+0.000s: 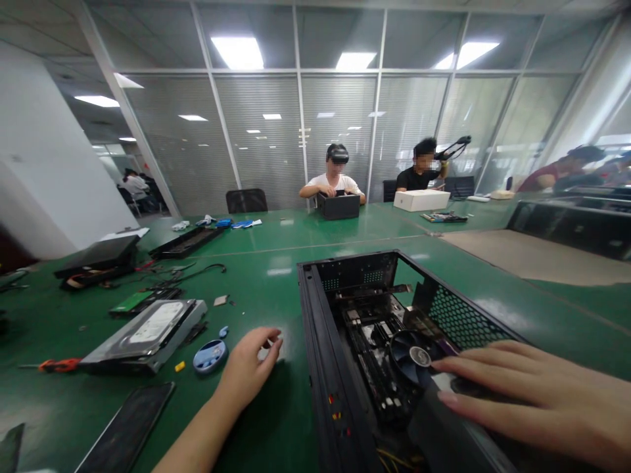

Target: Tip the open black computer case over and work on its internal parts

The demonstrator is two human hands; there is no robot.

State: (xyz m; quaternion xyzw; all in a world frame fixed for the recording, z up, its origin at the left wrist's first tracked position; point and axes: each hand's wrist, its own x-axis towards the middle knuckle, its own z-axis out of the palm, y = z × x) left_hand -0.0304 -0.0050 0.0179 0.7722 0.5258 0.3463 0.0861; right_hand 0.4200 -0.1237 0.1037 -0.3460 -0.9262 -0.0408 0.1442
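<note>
A black computer case lies on its side, its open face up. Inside it a round cooling fan sits on the motherboard. My right hand rests with stretched fingers over a dark box-shaped part in the case's near right corner, fingertips close to the fan. Just left of the case, my left hand is over the table, fingers loosely bent, a gap between thumb and fingers; I see nothing in it. Beside it are a round blue case and a small blue piece.
Further left lie a hard drive on a metal drive bay, an orange-handled screwdriver, a phone-like dark slab, a green circuit board and loose cables. Across the green table two people sit, one handling a black box.
</note>
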